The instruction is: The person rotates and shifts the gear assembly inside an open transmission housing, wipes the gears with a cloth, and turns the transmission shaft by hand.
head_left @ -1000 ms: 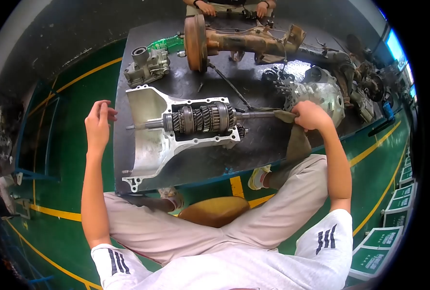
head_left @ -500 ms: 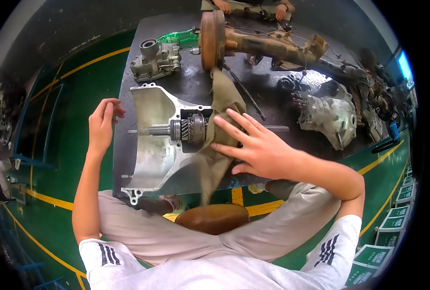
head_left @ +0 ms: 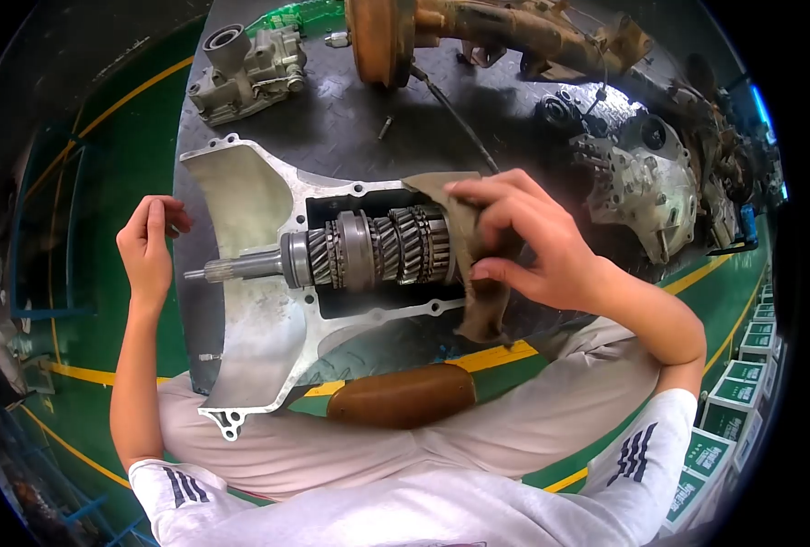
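My right hand (head_left: pixel 533 237) grips a brown-green cloth (head_left: pixel 478 273) between thumb and fingers; the cloth drapes over the right end of the gear shaft. The geared shaft (head_left: pixel 369 248) lies in the open silver gearbox housing (head_left: pixel 264 337), its thin splined end pointing left. My left hand (head_left: pixel 150 232) hangs beside the table's left edge, its fingers loosely curled and partly hidden, touching no part that I can see. The right end of the shaft is covered by the cloth and my right hand.
A metal casting (head_left: pixel 250 77) sits at the table's back left. A rusty axle with a drum (head_left: pixel 378 41) lies along the back, a thin rod (head_left: pixel 455 118) near it. Another silver housing (head_left: pixel 646 187) stands at right. A brown stool (head_left: pixel 400 397) is between the legs.
My right hand was at the cloth's right of the shaft, then spread flat with it over the gears; now it pinches the cloth at the right end, uncovering the gears. The view has moved closer.
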A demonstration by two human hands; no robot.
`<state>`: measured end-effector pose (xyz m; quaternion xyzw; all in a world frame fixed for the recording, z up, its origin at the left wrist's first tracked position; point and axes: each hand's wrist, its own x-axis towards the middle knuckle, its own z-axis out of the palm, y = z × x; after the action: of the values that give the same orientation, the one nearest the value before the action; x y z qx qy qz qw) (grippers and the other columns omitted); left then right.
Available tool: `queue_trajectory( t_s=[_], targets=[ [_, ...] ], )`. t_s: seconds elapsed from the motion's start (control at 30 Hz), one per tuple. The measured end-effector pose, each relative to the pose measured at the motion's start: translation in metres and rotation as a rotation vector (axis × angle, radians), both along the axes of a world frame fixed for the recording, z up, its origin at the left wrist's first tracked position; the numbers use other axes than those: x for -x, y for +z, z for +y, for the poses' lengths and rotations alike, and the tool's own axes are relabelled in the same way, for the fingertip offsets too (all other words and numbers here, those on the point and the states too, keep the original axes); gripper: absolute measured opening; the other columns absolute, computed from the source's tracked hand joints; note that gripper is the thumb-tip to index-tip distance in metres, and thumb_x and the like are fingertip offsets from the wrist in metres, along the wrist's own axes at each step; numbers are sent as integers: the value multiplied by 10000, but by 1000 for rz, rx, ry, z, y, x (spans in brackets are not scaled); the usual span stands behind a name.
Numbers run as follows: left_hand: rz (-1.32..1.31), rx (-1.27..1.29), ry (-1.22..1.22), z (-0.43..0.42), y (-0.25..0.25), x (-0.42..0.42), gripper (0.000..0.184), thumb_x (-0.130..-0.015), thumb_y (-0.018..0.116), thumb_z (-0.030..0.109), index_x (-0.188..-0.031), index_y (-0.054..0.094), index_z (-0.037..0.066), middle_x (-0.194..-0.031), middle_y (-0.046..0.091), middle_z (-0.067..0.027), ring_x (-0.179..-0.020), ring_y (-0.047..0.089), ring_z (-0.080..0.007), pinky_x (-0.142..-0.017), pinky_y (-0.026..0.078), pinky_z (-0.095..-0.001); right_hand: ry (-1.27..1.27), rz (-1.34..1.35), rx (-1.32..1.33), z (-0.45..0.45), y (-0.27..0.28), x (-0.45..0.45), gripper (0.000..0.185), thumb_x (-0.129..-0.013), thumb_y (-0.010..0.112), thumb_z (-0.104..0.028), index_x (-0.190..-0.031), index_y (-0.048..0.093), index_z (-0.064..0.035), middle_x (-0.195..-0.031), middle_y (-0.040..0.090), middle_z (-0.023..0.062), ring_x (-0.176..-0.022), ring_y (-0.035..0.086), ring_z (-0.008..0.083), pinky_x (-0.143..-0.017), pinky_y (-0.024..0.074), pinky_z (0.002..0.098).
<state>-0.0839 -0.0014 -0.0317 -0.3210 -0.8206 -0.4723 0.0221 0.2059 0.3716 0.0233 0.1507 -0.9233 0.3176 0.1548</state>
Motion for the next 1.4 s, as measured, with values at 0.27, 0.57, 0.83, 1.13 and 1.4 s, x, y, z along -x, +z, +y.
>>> queue_trajectory(
  t_s=[0.27, 0.57, 0.83, 1.13, 1.4],
  targets=[
    [-82, 24, -110, -6, 14, -7, 360, -1112, 443, 202, -942, 678, -11, -736, 693, -58, -689, 648, -110, -639, 468, -256, -10, -17, -69, -7, -11, 19, 610, -854, 817, -308, -1317, 588, 17, -1280, 620, 202, -1166, 588, 380, -1003, 489, 452],
    [196, 119, -422, -11, 37, -62, 330, -903, 771, 173, -1123, 683, -57, -976, 692, -145, -841, 597, -228, -725, 461, -310, 110, 220, -306, -14, -15, 11, 771, -690, 839, -237, -1352, 584, 66, -1369, 626, 220, -1211, 596, 402, -1021, 491, 506],
    [163, 89, -338, 0, 28, -75, 315, -814, 788, 9, -1112, 701, -42, -883, 677, -126, -757, 609, -208, -676, 489, -294, 12, -24, -219, -7, 2, 12, 884, -685, 912, -274, -1421, 524, 25, -1351, 604, 188, -1207, 594, 380, -1033, 491, 477],
    [157, 75, -324, 2, 26, -75, 298, -839, 769, 9, -1126, 700, -32, -862, 667, -117, -753, 609, -197, -687, 492, -295, -32, -3, -266, -27, -9, 14, 921, -696, 910, -335, -1419, 501, 63, -1324, 581, 211, -1180, 567, 397, -1026, 473, 488],
    [74, 152, -318, -4, 31, -79, 291, -910, 757, 86, -1154, 674, -48, -990, 704, -133, -873, 622, -204, -824, 496, -291, -51, 46, -304, -37, -4, 21, 872, -709, 899, -348, -1368, 525, 83, -1264, 602, 223, -1089, 589, 400, -964, 505, 469]
  ],
)
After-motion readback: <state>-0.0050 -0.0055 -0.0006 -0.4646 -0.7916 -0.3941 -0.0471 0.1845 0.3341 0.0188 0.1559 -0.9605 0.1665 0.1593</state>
